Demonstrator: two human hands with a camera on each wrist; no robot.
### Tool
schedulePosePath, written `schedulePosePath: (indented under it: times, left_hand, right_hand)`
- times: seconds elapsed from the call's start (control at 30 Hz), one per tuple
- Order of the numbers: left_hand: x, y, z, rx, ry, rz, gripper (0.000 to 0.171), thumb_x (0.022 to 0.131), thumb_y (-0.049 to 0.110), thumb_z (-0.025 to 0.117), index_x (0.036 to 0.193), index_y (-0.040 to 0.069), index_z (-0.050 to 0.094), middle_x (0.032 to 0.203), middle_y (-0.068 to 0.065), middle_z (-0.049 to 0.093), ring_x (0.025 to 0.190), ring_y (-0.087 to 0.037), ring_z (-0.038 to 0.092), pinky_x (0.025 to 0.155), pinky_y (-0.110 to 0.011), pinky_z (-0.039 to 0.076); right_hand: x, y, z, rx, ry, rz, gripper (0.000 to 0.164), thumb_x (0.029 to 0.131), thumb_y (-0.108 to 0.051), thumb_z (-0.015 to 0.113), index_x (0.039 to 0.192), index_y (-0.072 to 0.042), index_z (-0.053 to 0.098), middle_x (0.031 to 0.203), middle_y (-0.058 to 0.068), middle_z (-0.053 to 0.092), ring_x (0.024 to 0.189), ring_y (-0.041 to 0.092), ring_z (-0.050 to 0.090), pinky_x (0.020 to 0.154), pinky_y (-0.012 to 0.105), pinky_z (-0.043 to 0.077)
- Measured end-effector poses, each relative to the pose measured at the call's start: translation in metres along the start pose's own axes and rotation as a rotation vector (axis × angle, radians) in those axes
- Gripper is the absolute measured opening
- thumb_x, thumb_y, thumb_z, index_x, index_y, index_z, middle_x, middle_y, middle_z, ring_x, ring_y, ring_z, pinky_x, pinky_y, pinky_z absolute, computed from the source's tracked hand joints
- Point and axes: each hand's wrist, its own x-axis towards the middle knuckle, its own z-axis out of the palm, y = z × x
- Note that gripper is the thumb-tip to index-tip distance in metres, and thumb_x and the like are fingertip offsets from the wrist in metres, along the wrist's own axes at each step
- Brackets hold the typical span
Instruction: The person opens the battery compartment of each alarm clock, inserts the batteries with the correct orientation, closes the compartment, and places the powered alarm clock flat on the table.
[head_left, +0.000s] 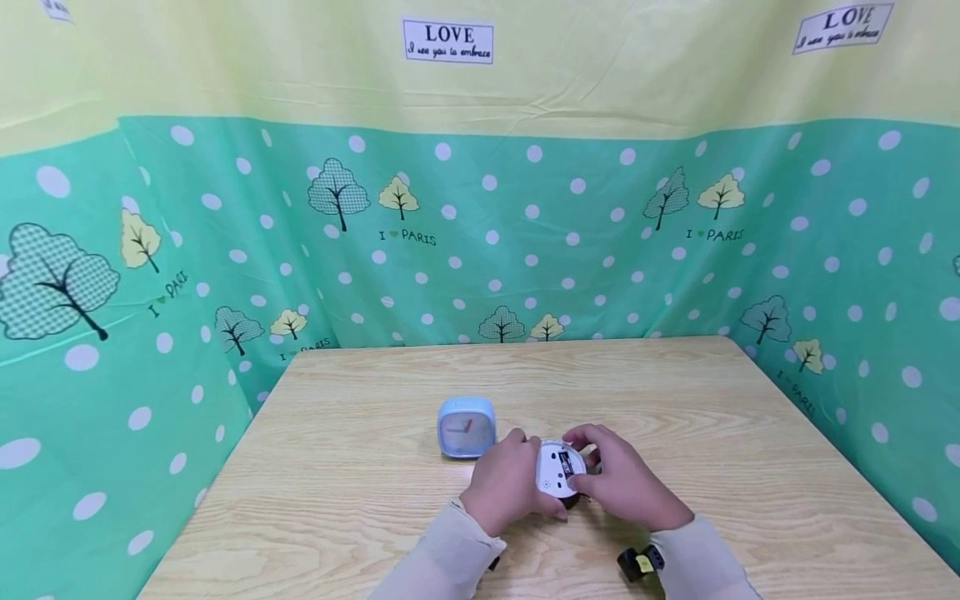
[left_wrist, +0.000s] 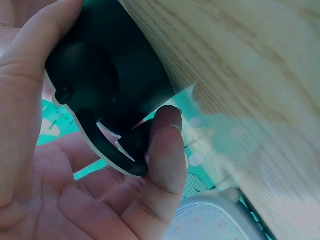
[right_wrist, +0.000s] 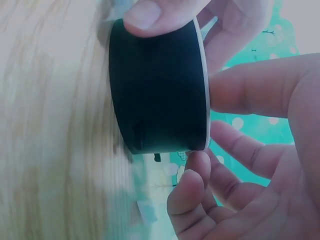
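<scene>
A round alarm clock (head_left: 551, 479) with a white back and black sides is between both hands, its back turned up and its dial hidden. My left hand (head_left: 506, 479) grips its left side; in the left wrist view the thumb lies along the black body (left_wrist: 130, 65) and a fingertip hooks the curved handle-like piece (left_wrist: 107, 150). My right hand (head_left: 622, 479) holds the right edge, its thumb on the white back and a curled finger at the rim. The right wrist view shows the black side (right_wrist: 155, 90) close to the tabletop.
A light blue square clock (head_left: 467, 446) stands upright just behind my left hand. The wooden table (head_left: 337, 467) is backed by a green and yellow printed curtain (head_left: 480, 217). A black and yellow wrist device (head_left: 637, 564) hangs by the right sleeve.
</scene>
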Motion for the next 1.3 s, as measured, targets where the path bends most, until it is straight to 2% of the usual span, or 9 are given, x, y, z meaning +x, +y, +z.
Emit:
schedulePosePath:
  times: [0.3, 0.6, 0.83, 1.3]
  left_hand:
    - [0.0001, -0.0005, 0.0005, 0.002, -0.001, -0.002, 0.095, 0.042, 0.071, 0.081, 0.112, 0.009, 0.063, 0.09, -0.003, 0.056, 0.063, -0.014, 0.05, 0.055, -0.029, 0.045]
    - [0.0007, -0.0008, 0.0012, 0.008, -0.018, -0.008, 0.098, 0.043, 0.072, 0.08, 0.116, 0.009, 0.063, 0.094, -0.005, 0.057, 0.066, -0.015, 0.052, 0.057, -0.03, 0.047]
    - [0.0013, -0.0003, 0.0016, 0.007, -0.021, -0.011, 0.097, 0.043, 0.072, 0.08, 0.115, 0.01, 0.063, 0.094, -0.004, 0.057, 0.067, -0.014, 0.052, 0.057, -0.03, 0.047]
    - [0.0004, 0.0013, -0.0025, -0.007, -0.035, -0.019, 0.098, 0.044, 0.071, 0.081, 0.118, 0.009, 0.062, 0.095, -0.004, 0.057, 0.067, -0.014, 0.051, 0.058, -0.029, 0.047]
  right_hand:
    - [0.0004, -0.0017, 0.0022, 0.071, 0.007, 0.062, 0.056, 0.07, -0.004, 0.076, 0.122, -0.018, 0.06, 0.111, 0.0, 0.058, 0.082, 0.018, 0.052, 0.064, 0.028, 0.045]
    - [0.002, -0.001, 0.0024, 0.146, -0.031, 0.096, 0.056, 0.07, -0.003, 0.075, 0.123, -0.013, 0.059, 0.112, 0.004, 0.057, 0.078, 0.021, 0.055, 0.061, 0.03, 0.046]
    - [0.004, -0.0009, 0.0024, 0.198, -0.028, 0.12, 0.056, 0.068, -0.002, 0.075, 0.121, -0.013, 0.06, 0.11, 0.005, 0.058, 0.083, 0.021, 0.055, 0.069, 0.031, 0.044]
    - [0.0048, -0.0024, 0.0024, 0.26, -0.038, 0.155, 0.056, 0.068, 0.0, 0.074, 0.12, -0.013, 0.06, 0.11, 0.007, 0.056, 0.086, 0.023, 0.055, 0.066, 0.033, 0.046]
